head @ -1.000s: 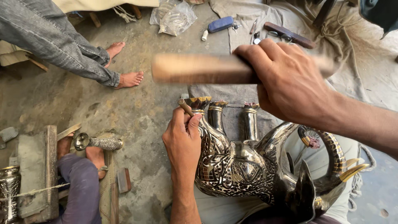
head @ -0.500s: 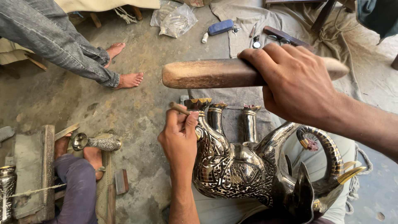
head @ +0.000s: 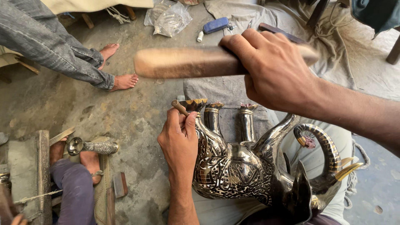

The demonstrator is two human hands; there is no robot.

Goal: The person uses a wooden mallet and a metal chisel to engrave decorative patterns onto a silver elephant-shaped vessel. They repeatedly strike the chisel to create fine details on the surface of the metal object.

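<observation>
Head view shows the right hand (head: 277, 77) clenched around a wooden mallet (head: 187, 62), which lies level and a little blurred above the work. Below it, the left hand (head: 180, 141) grasps a small metal punch (head: 180, 107), its tip set against the gold-rimmed foot of a metal elephant figure (head: 246, 171). The elephant lies upside down on the person's lap, legs pointing away, trunk curled at the right, body engraved in black and silver. At the left, another person's bare feet (head: 118, 66) stand on the grey concrete floor (head: 133, 121). A small engraved metal cup (head: 92, 146) lies near the lower left.
</observation>
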